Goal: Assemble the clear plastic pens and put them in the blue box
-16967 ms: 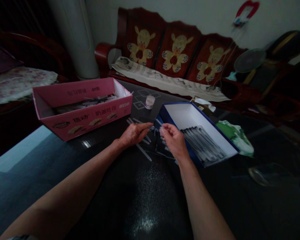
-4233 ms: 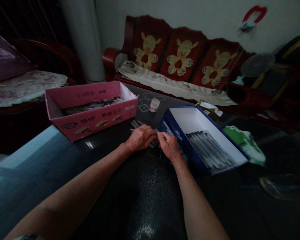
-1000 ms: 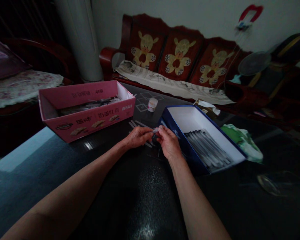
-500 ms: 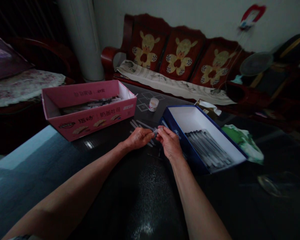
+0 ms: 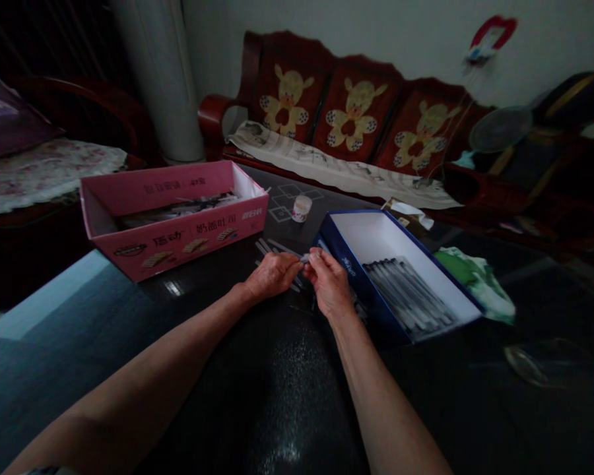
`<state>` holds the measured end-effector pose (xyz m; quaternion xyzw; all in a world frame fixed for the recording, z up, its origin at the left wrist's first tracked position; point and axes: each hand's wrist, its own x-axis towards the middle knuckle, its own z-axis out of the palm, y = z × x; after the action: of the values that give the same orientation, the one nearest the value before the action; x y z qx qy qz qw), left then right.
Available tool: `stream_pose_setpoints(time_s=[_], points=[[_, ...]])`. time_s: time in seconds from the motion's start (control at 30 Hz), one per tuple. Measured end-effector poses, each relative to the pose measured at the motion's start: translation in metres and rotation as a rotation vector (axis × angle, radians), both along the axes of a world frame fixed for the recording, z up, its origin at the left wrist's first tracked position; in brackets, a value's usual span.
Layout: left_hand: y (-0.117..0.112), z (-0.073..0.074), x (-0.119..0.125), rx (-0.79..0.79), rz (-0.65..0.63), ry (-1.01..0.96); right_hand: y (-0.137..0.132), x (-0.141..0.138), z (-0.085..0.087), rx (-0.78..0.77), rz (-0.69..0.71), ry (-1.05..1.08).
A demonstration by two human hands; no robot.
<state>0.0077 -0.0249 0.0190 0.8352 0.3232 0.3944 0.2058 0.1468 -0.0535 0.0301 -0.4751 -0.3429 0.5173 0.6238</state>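
My left hand (image 5: 271, 274) and my right hand (image 5: 329, 282) meet over the dark table, fingers pinched together on one slim pale pen (image 5: 305, 258) held between them. Several more loose pens (image 5: 273, 250) lie on the table just beyond my left hand. To the right of my right hand stands an open blue box (image 5: 349, 264) with a white inside; a row of dark pens (image 5: 404, 297) lies in its near end.
A pink cardboard box (image 5: 178, 232) holding pen parts sits at the left. A small white jar (image 5: 301, 208) stands behind the hands. Green and white cloth (image 5: 475, 280) lies right of the blue box. A red sofa (image 5: 356, 112) runs behind the table.
Both hands stay pinched on the pen between them, with only small shifts; the view has moved a little. Boxes and loose pens have not moved.
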Motion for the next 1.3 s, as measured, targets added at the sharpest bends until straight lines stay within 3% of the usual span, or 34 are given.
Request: stream_pose_setpoints(time_s=[0.23,0.43,0.57,0.63,0.8,0.93,1.03,1.13,1.2,1.3], points=[[0.001,0.002,-0.005,0.040,0.005,0.047,-0.002,-0.008,-0.009,0.039,0.037,-0.021],[0.005,-0.009,-0.005,0.204,0.121,0.064,0.002,-0.003,-0.005,0.068,-0.137,-0.050],[0.012,-0.015,-0.007,0.201,0.216,-0.022,0.003,0.003,-0.001,0.061,-0.144,-0.103],[0.015,-0.016,-0.010,0.172,0.208,-0.055,0.001,0.011,0.004,0.072,-0.091,-0.341],[0.012,-0.012,-0.013,0.204,0.091,-0.052,-0.012,0.022,0.024,0.218,0.136,-1.196],[0.004,-0.006,-0.012,0.312,0.150,-0.065,-0.021,0.025,0.051,0.175,0.161,-1.575],[0.003,-0.005,-0.012,0.344,0.260,-0.113,-0.024,0.054,0.078,0.153,0.050,-1.679],[0.006,-0.007,-0.013,0.292,0.366,-0.168,-0.024,0.112,0.096,0.016,-0.138,-1.783],[0.008,-0.010,-0.013,0.248,0.414,-0.193,-0.024,0.155,0.097,-0.204,-0.222,-1.845],[0.011,-0.013,-0.012,0.224,0.433,-0.206,-0.024,0.205,0.086,-0.502,-0.204,-1.885]])
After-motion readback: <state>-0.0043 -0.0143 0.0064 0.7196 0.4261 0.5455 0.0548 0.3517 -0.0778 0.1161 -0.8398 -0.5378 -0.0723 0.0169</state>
